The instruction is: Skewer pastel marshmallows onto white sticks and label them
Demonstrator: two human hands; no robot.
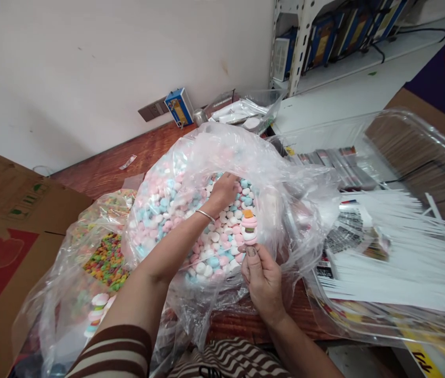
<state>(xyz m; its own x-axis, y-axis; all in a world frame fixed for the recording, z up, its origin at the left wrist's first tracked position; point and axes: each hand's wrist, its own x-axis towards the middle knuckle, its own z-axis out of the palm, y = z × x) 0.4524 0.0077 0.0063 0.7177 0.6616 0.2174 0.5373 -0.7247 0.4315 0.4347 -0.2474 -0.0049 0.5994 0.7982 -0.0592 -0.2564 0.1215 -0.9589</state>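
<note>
A large clear plastic bag [214, 142] stands open in the middle, full of pink, white and blue candies [214, 236]. My left hand [225, 190] reaches into it among the candies; its fingertips are partly hidden, and what they hold, if anything, cannot be made out. Near the bag's front right edge, my right hand [259, 270] pinches the lower end of a candy stack [249, 228]. That stack has pink, white and green layers with an orange piece on top, and it is held upright over the candies.
To the left are a bag of colourful rings [109, 260], another candy stack [95, 315] and a cardboard box [5, 236]. A clear tub [320, 310] with white sticks [399, 262] and packets stands right. Behind are a blue device [179, 107] and a shelf [301, 47].
</note>
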